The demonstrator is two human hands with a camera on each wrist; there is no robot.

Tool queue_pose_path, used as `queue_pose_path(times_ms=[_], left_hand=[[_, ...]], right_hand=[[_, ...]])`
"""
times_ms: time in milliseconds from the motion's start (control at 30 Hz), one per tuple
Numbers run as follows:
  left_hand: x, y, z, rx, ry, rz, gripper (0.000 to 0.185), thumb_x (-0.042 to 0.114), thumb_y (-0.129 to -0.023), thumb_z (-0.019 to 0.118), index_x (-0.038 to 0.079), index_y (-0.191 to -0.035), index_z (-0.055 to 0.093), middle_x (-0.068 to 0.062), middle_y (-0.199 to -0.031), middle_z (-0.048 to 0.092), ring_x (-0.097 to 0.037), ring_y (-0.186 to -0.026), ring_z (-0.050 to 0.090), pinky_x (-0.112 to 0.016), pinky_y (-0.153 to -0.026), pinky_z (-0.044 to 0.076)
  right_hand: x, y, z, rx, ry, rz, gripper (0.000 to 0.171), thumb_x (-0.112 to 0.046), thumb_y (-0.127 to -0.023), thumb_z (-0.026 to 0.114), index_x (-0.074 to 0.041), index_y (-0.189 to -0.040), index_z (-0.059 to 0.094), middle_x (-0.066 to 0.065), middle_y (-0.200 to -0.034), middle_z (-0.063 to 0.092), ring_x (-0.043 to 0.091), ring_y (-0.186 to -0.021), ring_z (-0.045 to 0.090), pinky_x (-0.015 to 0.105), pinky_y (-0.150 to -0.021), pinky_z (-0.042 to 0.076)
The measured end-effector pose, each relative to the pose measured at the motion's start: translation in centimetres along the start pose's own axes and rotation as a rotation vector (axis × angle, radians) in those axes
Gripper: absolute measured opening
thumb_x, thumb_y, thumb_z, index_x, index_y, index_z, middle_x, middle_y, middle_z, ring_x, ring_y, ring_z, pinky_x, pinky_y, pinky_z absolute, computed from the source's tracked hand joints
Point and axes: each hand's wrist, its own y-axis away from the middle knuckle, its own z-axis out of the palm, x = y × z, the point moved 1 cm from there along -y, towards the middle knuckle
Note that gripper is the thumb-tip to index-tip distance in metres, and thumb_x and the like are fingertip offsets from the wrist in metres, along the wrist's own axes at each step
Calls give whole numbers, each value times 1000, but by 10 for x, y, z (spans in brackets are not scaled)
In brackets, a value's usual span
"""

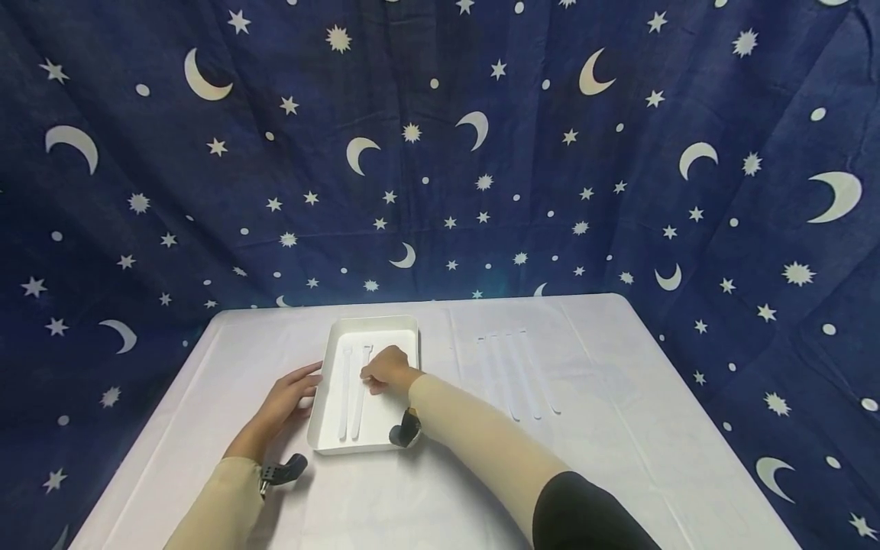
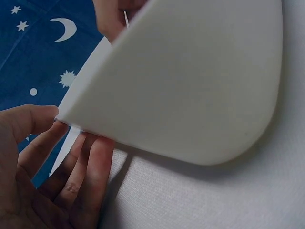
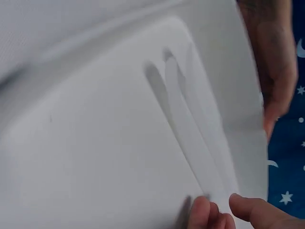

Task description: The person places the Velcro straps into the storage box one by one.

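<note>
Inside a shallow white tray (image 1: 364, 449), two slim white plastic sticks with short flared heads lie lengthwise side by side. My right hand (image 1: 389, 368) reaches into the tray and pinches the right-hand stick (image 1: 357, 416) below its head. From the right wrist view, its thumb (image 3: 252, 210) and fingers stand on either side of that stick. The other stick (image 1: 344, 397) lies nearer the left wall. Outside the tray, my left hand (image 1: 283, 401) touches the left wall with extended fingers (image 2: 97, 157), its thumb near the rim.
Several similar white sticks (image 1: 528, 382) lie in a row on the white tablecloth (image 1: 619, 473), right of the tray. A dark blue curtain (image 1: 440, 153) with moons and stars hangs behind the table. My right forearm crosses over the tray's right wall.
</note>
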Motion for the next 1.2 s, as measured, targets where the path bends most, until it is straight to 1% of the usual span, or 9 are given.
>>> queue_pose_path(times_ms=[100,167,300,433,533,667,867,1033,1200], left_hand=[[0,0,1,-3,-7,-9,61,40,-100,51,13,-152,37,-22,-149,44,-42,-133,47,-40,-90,56],[-1,0,1,-2,-7,-11,60,40,-100,51,13,-152,37,-22,-149,44,-42,-133,47,-42,-91,55],[-1,1,1,3,-9,-15,60,40,-100,50,14,-152,37,-22,-150,43,-42,-133,46,-42,-92,55],[-2,1,1,6,-9,-21,60,40,-100,51,14,-152,37,-22,-150,43,-42,-133,46,-44,-93,54],[-1,1,2,4,-10,-21,61,42,-99,51,14,-152,37,-22,-149,43,-41,-133,47,-45,-94,54],[1,1,2,-1,-15,-15,62,42,-99,51,14,-152,37,-21,-150,43,-41,-133,47,-45,-94,53],[4,-1,1,2,-16,-11,60,41,-99,51,14,-152,38,-21,-149,43,-41,-132,47,-42,-90,55],[3,-1,0,4,-13,-14,60,41,-100,51,14,-152,38,-21,-149,44,-40,-131,48,-37,-86,56],[1,0,1,8,-9,-24,61,41,-99,51,14,-152,38,-22,-149,43,-40,-131,48,-37,-87,56]], right_hand=[[-8,6,-15,-43,-31,-17,10,-7,-81,75,-2,-73,71,8,-60,69,9,-44,60,18,-51,55],[-15,11,-28,-72,-80,-37,8,-5,-83,74,2,-80,73,12,-69,72,9,-47,60,22,-58,58],[-26,20,-61,-101,-143,-87,13,-1,-83,71,8,-92,72,15,-79,72,10,-54,61,26,-63,60],[-23,21,-102,-101,-103,-92,19,-1,-84,71,8,-101,71,13,-84,70,12,-60,63,25,-63,60],[-9,22,-136,-71,-26,-70,22,-3,-85,70,7,-104,70,14,-90,70,13,-65,66,25,-65,60],[16,26,-180,9,64,-36,24,-6,-85,69,6,-106,69,17,-98,71,13,-67,66,25,-66,60],[56,26,-232,121,118,23,26,-7,-85,69,7,-106,69,18,-100,72,10,-63,64,23,-64,59],[87,31,-257,192,211,43,27,-9,-82,70,8,-104,72,16,-98,73,7,-59,61,21,-60,56],[113,33,-262,227,288,66,29,-13,-81,72,6,-102,73,13,-85,73,12,-59,63,26,-63,55]])
